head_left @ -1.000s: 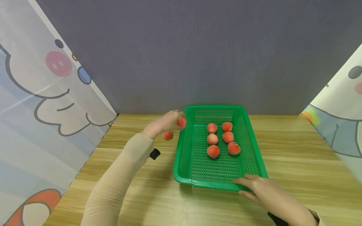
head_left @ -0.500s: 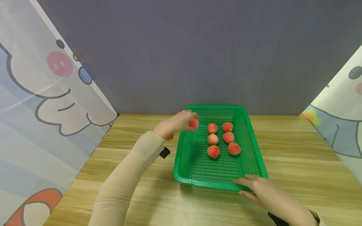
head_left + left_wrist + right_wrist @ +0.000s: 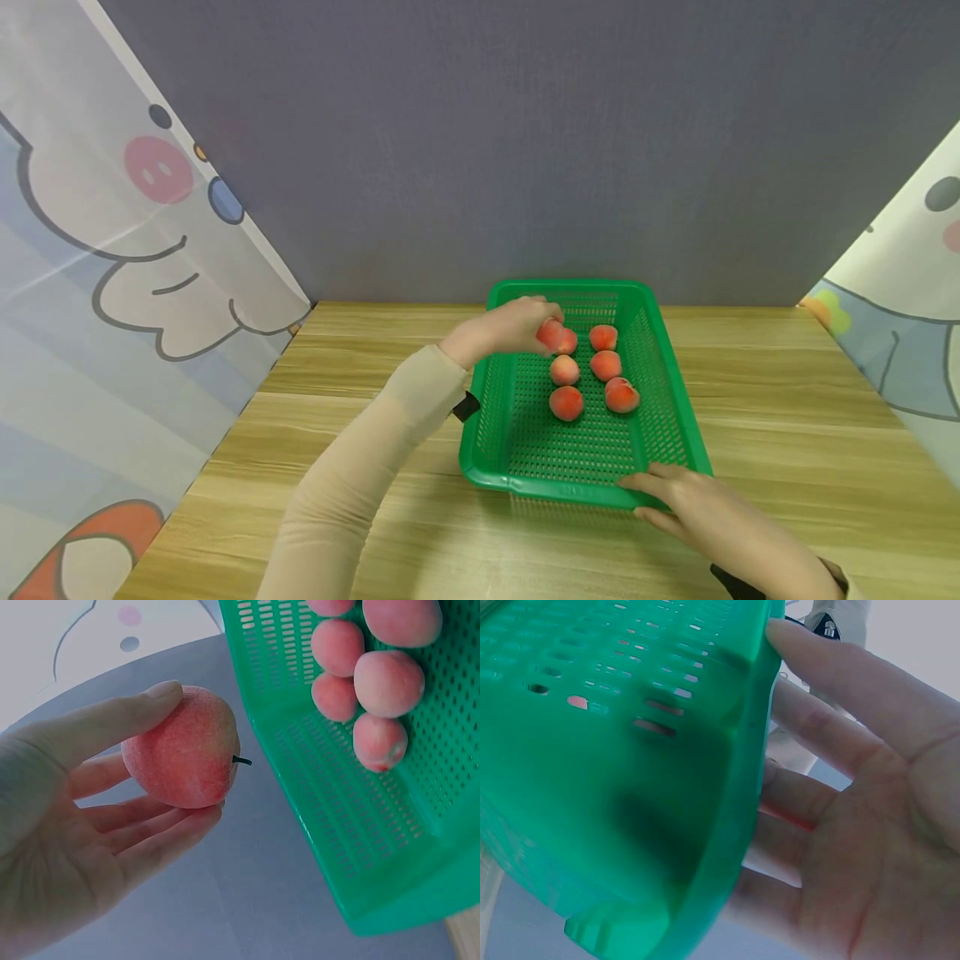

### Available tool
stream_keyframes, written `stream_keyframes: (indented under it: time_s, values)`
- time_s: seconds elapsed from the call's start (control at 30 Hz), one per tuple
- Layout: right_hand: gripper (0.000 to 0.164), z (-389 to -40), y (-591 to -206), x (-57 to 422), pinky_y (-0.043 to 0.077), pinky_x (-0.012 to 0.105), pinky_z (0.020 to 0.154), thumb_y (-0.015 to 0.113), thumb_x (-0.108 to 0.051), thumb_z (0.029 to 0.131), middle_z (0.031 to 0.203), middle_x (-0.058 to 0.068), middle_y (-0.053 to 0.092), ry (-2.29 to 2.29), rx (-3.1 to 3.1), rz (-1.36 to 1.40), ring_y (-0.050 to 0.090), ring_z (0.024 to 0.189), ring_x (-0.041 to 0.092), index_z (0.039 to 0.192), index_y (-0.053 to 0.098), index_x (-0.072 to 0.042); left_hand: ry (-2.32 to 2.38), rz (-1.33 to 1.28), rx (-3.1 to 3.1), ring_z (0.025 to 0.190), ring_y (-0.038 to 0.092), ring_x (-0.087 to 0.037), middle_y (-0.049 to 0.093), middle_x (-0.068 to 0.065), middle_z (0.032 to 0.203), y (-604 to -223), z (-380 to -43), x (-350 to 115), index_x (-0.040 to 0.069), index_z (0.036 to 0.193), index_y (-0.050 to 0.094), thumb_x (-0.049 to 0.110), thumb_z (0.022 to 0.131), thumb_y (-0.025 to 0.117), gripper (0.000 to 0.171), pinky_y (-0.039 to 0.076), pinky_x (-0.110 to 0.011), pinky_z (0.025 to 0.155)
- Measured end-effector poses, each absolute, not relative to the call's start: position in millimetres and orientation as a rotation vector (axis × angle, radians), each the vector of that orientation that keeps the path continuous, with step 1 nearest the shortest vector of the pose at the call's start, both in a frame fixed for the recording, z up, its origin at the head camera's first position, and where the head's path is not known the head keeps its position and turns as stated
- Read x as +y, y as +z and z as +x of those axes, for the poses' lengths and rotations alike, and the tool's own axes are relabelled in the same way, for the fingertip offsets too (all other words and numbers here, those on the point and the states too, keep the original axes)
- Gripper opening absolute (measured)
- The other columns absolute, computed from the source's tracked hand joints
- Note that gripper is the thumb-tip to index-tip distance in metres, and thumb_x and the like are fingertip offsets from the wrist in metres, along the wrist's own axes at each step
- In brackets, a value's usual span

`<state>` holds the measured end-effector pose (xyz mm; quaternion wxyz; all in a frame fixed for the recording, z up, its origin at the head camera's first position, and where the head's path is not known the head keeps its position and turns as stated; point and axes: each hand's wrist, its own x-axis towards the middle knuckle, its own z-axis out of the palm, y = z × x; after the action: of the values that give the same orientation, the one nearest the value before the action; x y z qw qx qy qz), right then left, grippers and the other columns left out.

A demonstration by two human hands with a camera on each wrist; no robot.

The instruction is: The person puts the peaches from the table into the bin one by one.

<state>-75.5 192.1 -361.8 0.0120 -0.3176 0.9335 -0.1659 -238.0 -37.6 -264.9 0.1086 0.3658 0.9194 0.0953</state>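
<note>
My left hand [image 3: 504, 328] holds a red fuzzy peach [image 3: 551, 335] over the back left part of a green plastic basket [image 3: 562, 490]. Seen from the left wrist, the thumb lies on one side of the held peach [image 3: 180, 750] and the fingers on the other, with a short dark stem sticking out. Several peaches [image 3: 566, 403] rest on the basket floor in two columns; the held one overlaps the rearmost left one in the head view. At the front right corner, my right hand [image 3: 701, 510] grips the basket rim [image 3: 739, 795] between thumb and fingers.
The basket stands on a wood-grain table [image 3: 787, 417], close to a grey back wall [image 3: 570, 150]. Panels with cartoon prints [image 3: 90, 275] flank the table left and right.
My left hand has carried the peach rightward, from the basket's left rim to over its inside. A loose peach on the table is now hidden behind my left arm. The right hand stays put.
</note>
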Motion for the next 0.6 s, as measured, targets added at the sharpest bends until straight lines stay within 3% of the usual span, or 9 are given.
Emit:
stream_keyframes:
  time_s: [0.2, 0.4, 0.6]
  values:
    - [0.027, -76, -361, 192, 0.048, 0.048, 0.068, 0.065, -0.025, 0.078, 0.099, 0.014, 0.061, -0.509, 2.909, -1.006, 0.057, 0.090, 0.037, 0.103, 0.064, -0.014, 0.230, 1.110, 2.665, 0.098, 0.046, -0.015, 0.051, -0.004, 0.118, -271, -236, -22, 0.005, 0.123, 0.049, 0.012, 0.081, 0.062, 0.044, 0.040, -0.022, 0.076]
    - [0.027, -76, -360, 192, 0.047, 0.048, 0.069, 0.065, -0.025, 0.078, 0.100, 0.013, 0.061, -0.512, 2.904, -1.004, 0.057, 0.091, 0.037, 0.103, 0.064, -0.015, 0.217, 1.110, 2.632, 0.122, 0.036, -0.018, 0.048, -0.002, 0.126, -279, -233, -8, 0.010, 0.126, 0.046, 0.014, 0.082, 0.061, 0.047, 0.037, -0.024, 0.090]
    - [0.027, -77, -361, 193, 0.048, 0.047, 0.068, 0.065, -0.024, 0.078, 0.098, 0.012, 0.061, -0.517, 2.914, -1.033, 0.058, 0.089, 0.036, 0.102, 0.064, -0.014, 0.273, 1.138, 2.605, 0.117, 0.040, -0.016, 0.049, -0.001, 0.124, -282, -229, 2, 0.010, 0.130, 0.043, 0.010, 0.083, 0.058, 0.049, 0.039, -0.019, 0.080]
